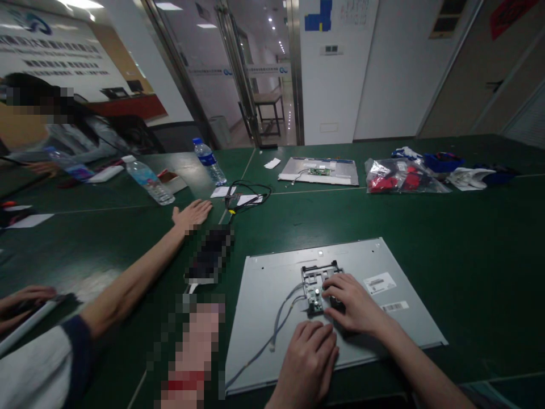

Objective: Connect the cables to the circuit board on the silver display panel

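Observation:
A flat silver panel (264, 295) lies on the table in front of me, with white labels at its right. A black frame (312, 271) and a small green circuit board (315, 298) sit near its middle. Grey cables (276, 326) run from the board to the panel's lower left. My right hand (355, 304) bends over the frame's right side, fingertips and thumb around its dark edge. Just below the board, my left hand (310, 355) rests on the panel with fingers curled together; whatever is under them is hidden.
The green table (468, 244) carries a second panel (289, 170), a plastic bag with red items (402, 177), a coiled black cable (249, 196) and water bottles (149, 180). Another person's arm (136, 278) reaches in from the left. Someone (80, 128) sits at the far left.

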A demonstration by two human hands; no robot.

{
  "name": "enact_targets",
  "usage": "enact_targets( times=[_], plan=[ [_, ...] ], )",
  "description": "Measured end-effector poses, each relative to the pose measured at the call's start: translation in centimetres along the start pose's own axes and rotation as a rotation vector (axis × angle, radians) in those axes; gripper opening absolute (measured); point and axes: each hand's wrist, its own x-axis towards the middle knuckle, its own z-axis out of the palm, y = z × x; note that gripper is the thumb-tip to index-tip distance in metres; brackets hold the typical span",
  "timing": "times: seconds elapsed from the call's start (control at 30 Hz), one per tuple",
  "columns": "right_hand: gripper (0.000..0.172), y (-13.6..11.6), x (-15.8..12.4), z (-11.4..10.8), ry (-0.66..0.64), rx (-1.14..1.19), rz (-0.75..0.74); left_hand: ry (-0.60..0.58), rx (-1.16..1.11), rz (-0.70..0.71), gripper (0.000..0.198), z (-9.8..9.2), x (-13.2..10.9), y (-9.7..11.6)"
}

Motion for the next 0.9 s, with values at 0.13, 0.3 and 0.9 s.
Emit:
enact_targets(
  times=[0.13, 0.3, 0.9],
  plan=[
    [0.024, 0.1, 0.0, 0.0, 0.008, -0.005, -0.005, -0.007, -0.006, 0.004, 0.025, 0.2, 0.1, -0.1],
    [0.023, 0.1, 0.1, 0.0, 0.004, 0.005, 0.012, -0.008, -0.02, -0.011, 0.025, 0.5, -0.1, -0.4],
    [0.022, 0.3, 0.9, 0.9, 0.033, 0.016, 0.043, -0.027, -0.038, -0.022, 0.028, 0.3, 0.2, -1.2]
  ],
)
